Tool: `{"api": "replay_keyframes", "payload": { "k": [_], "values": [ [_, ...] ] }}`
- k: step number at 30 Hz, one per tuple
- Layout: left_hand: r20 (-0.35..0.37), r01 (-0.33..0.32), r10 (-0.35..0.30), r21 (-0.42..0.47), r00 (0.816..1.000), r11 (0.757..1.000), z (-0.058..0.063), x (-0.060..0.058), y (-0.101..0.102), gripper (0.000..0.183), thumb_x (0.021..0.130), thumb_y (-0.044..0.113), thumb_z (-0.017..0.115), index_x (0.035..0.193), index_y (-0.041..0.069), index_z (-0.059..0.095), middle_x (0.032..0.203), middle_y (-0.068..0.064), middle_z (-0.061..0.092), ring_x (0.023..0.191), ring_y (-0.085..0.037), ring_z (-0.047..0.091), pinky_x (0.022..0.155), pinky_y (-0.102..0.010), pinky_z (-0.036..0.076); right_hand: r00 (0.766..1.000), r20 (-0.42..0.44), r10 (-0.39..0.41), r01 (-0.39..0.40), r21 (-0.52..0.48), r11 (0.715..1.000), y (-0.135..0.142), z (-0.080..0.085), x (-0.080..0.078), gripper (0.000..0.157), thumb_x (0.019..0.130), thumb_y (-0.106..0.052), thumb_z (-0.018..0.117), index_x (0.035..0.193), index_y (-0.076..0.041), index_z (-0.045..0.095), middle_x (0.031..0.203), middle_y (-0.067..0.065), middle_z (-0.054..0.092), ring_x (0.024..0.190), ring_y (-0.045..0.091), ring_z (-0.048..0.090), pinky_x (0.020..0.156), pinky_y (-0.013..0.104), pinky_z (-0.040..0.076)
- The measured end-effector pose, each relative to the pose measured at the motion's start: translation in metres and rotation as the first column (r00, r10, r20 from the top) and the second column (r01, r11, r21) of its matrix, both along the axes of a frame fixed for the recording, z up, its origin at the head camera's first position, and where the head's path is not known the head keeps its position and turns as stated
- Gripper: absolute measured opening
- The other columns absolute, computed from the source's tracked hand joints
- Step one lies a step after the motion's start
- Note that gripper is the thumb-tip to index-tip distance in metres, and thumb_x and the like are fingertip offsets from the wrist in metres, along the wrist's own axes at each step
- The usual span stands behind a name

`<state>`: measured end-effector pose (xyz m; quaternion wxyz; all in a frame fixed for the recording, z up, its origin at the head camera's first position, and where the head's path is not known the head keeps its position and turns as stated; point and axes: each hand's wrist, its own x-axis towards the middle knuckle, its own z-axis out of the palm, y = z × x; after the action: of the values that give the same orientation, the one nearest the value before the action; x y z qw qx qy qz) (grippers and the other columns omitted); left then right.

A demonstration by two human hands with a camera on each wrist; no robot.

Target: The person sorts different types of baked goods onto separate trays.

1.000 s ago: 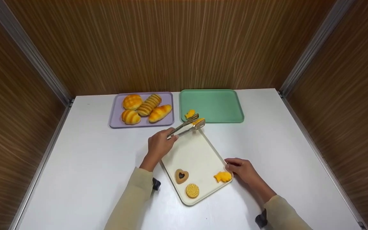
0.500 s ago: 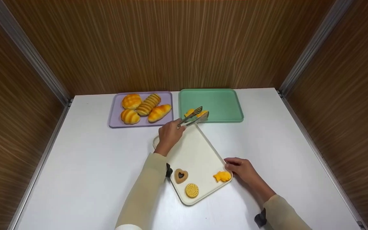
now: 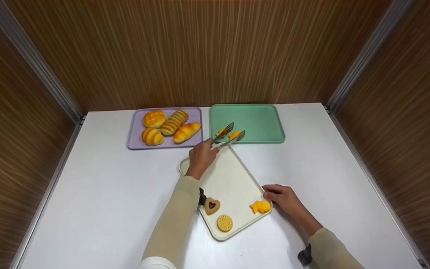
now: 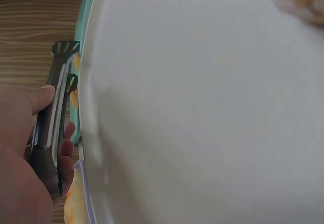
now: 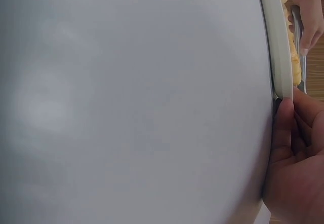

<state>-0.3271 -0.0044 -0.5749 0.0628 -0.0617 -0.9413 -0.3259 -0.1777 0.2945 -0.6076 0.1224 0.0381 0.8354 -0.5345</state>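
Observation:
My left hand (image 3: 203, 157) grips metal tongs (image 4: 50, 127) over the near edge of the green tray (image 3: 254, 119). The tongs' ends are spread apart, with a yellow fish-shaped cookie (image 3: 234, 135) on the tray between them. A second fish-shaped cookie (image 3: 220, 131) is partly behind the left tong arm. My right hand (image 3: 283, 198) pinches the right rim of the cream tray (image 3: 230, 179), as the right wrist view shows. On that tray are a heart-shaped cookie (image 3: 215, 209) with a dark centre, a round yellow cookie (image 3: 224, 223) and another fish-shaped cookie (image 3: 260, 206).
Left of the green tray stands a purple tray (image 3: 134, 127) bearing several breads, among them a bun (image 3: 154, 118) and a long roll (image 3: 187, 132). Wood-grain panels (image 3: 215, 52) enclose the white table (image 3: 99, 186) at the back and both sides.
My left hand has moved up and right with the tongs, carrying a fish-shaped cookie onto the green tray. The tongs have spread and let go of it. My right hand has stayed put.

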Motion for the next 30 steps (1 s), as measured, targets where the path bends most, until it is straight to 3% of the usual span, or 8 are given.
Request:
{"api": "replay_keyframes", "payload": {
  "k": [8,15,22,30],
  "values": [
    [0.032,0.004,-0.004,0.02,0.999,1.0,0.003,0.01,-0.008,0.047,0.093,0.042,0.07,0.132,0.017,0.065,0.11,-0.002,0.073,0.105,-0.025,0.068,0.086,-0.05,0.049,1.0,0.006,-0.002,0.002,-0.002,1.0,0.0,0.002,0.001,0.036,0.095,-0.023,0.071,0.128,-0.008,0.07,0.125,0.012,0.069,0.1,0.017,0.063,0.081,0.021,0.053],
    [0.035,0.024,-0.026,0.057,0.999,0.998,0.007,0.024,-0.017,0.04,0.094,0.042,0.069,0.124,0.016,0.067,0.111,-0.001,0.072,0.106,-0.024,0.067,0.087,-0.052,0.047,1.0,-0.017,-0.001,0.0,-0.042,0.999,0.0,0.002,0.003,0.039,0.094,-0.02,0.071,0.128,-0.001,0.068,0.117,0.015,0.07,0.084,0.013,0.061,0.071,0.021,0.052],
    [0.062,0.094,-0.097,0.056,0.993,0.994,0.007,0.061,-0.02,0.043,0.094,0.043,0.069,0.131,0.021,0.065,0.116,-0.001,0.072,0.109,-0.022,0.066,0.089,-0.05,0.045,1.0,-0.004,-0.012,0.012,-0.032,0.999,-0.001,0.0,0.003,0.036,0.094,-0.02,0.071,0.127,-0.006,0.07,0.119,0.013,0.07,0.088,0.014,0.062,0.073,0.022,0.052],
    [0.102,0.189,-0.194,0.06,0.976,0.98,0.009,0.104,-0.028,0.051,0.094,0.046,0.068,0.138,0.021,0.061,0.121,0.002,0.071,0.118,-0.022,0.064,0.099,-0.056,0.043,1.0,0.0,-0.008,0.008,-0.024,1.0,-0.001,0.0,0.002,0.036,0.095,-0.018,0.07,0.128,-0.006,0.069,0.122,0.013,0.07,0.092,0.017,0.061,0.075,0.021,0.052]
  ]
}}
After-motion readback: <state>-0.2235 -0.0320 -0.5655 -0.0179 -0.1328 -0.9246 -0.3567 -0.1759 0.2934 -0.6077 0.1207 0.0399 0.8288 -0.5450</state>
